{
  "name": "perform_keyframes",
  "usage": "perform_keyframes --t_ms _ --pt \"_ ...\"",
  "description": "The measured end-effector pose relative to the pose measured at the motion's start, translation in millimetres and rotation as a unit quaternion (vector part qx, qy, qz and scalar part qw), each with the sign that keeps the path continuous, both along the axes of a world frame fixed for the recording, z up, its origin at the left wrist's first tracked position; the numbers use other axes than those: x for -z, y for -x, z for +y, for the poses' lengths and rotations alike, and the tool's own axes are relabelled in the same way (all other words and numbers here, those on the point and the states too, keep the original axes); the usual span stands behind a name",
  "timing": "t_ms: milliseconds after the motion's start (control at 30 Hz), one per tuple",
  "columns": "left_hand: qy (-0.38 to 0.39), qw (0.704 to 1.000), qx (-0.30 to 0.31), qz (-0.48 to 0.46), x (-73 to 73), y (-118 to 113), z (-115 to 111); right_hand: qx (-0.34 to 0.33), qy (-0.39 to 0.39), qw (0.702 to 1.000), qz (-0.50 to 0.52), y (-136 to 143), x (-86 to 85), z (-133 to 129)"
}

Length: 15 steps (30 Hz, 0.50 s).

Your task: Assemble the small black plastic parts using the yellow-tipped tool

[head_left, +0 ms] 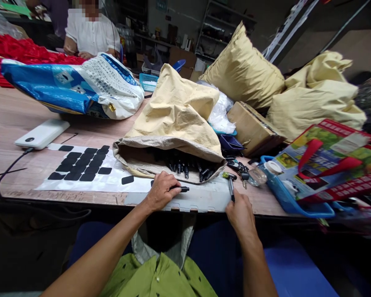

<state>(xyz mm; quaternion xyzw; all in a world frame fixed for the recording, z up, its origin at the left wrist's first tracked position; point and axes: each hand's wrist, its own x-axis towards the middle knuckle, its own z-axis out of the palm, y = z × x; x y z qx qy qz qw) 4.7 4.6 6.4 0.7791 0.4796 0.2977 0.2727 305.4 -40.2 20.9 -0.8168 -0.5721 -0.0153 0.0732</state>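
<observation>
L hand curled nearly closed, thumb + fingers gripping blk pen-like tube; its end pokes out to the R, over grey board nr front edge of table; can't tell if touching. R hand wrapped round handle of small hammer, head up, nr keys. I see more blk tubes in open mouth of cream cloth sack, just beyond L hand. White sheet w/ blk rounded patches lies L of sack.
</observation>
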Motion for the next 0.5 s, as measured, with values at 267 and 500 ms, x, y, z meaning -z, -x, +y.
perform_keyframes --t_ms 267,500 --pt "-0.008 1.0 0.011 0.015 -2.5 -1 -3 0.012 -0.007 0.998 -0.058 19 -3.5 40" --pt "-0.015 1.0 0.013 0.02 -5.0 -1 -4 0.016 -0.064 0.989 -0.131 29 13.5 45"
